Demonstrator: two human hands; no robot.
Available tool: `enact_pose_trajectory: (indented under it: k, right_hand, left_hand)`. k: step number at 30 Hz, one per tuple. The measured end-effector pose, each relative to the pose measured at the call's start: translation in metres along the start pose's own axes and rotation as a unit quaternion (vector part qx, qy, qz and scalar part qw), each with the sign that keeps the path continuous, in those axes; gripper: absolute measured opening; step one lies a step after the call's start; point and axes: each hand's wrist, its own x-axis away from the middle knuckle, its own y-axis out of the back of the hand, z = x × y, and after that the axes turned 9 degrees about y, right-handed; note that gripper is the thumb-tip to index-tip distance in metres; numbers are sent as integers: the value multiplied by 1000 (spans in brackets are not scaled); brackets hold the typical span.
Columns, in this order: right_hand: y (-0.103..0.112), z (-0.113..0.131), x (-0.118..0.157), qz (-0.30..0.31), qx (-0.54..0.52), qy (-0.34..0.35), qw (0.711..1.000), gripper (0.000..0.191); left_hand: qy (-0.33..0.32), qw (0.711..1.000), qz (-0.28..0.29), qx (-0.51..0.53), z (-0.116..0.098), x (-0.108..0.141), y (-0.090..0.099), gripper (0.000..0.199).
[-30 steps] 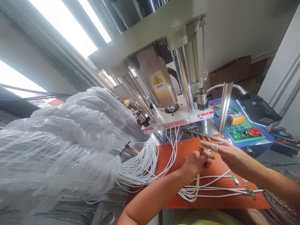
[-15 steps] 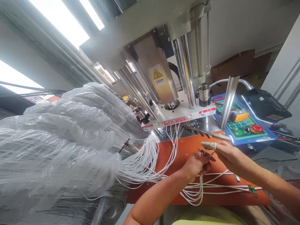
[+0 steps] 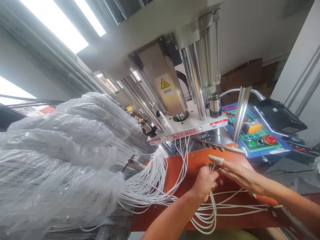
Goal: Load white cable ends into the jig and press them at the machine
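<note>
Closed round a small bunch of white cables (image 3: 211, 200) is my left hand (image 3: 205, 181), above the orange work surface. Small green circuit boards (image 3: 209, 164) stick out at the top of the bunch. My right hand (image 3: 236, 173) is just to the right of the cable ends, its fingers stretched out towards them; a pale finger cot (image 3: 216, 160) covers one fingertip. Whether the right fingers touch the cables is hard to see. The held cables loop down below my left hand. More white cables lie to the right under my right forearm, with small green ends partly hidden.
Ahead stands a press (image 3: 185, 130) with chrome columns and a hot-surface sign. A blue control box (image 3: 272, 148) with green and red buttons is at right. A thick bundle of white cables (image 3: 152, 181) and plastic-wrapped cables (image 3: 75, 186) fill the left. A metal bar (image 3: 225, 146) lies before the press.
My right hand has come slightly left, its fingers lower by the cable ends. The left hand keeps its grip on the cables. The whole view has shifted a little.
</note>
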Motion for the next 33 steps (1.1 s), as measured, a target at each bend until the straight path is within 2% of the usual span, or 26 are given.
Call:
enact_pose_trajectory:
  k: [2, 4, 7, 9, 13, 17, 20, 22, 24, 26, 28, 33]
  right_hand:
    - [-5, -5, -1, 29, -15, -9, 999, 54]
    - [1, -14, -5, -13, 80, 3, 997, 55]
    - [24, -38, -15, -97, 242, 15, 965, 57]
    - [38, -57, -24, -110, 312, -1, 944, 54]
    - [49, -80, -37, -24, 443, -16, 896, 24]
    - [45, -74, -38, 25, 465, -41, 884, 16]
    - [40, -54, -31, 44, 430, -106, 895, 11]
    - [37, -39, -25, 45, 367, -152, 917, 9]
    - [32, -26, -21, 47, 225, -198, 953, 13]
    - [26, -19, -18, 41, 54, -228, 971, 18]
    - [19, -19, -16, 22, -49, -238, 970, 21]
    - [2, -25, -10, -9, -104, -230, 968, 27]
  left_hand:
    - [-31, 999, -21, -4, 3, -3, 3, 41]
    - [-42, 998, -53, 3, 5, -6, 6, 42]
    - [-30, 996, -88, 12, 7, -10, 12, 41]
    - [-16, 995, -93, 24, 6, -13, 15, 38]
    - [5, 995, -87, 48, 5, -15, 18, 35]
    - [2, 994, -96, 48, 8, -16, 21, 39]
    - [0, 994, -92, 55, 11, -17, 23, 46]
    - [0, 994, -90, 57, 12, -18, 24, 48]
    - [0, 994, -91, 61, 13, -18, 24, 48]
    - [-1, 994, -92, 66, 12, -17, 24, 47]
    - [11, 995, -75, 61, 9, -16, 24, 44]
    - [98, 995, 14, 31, -4, -11, 17, 28]
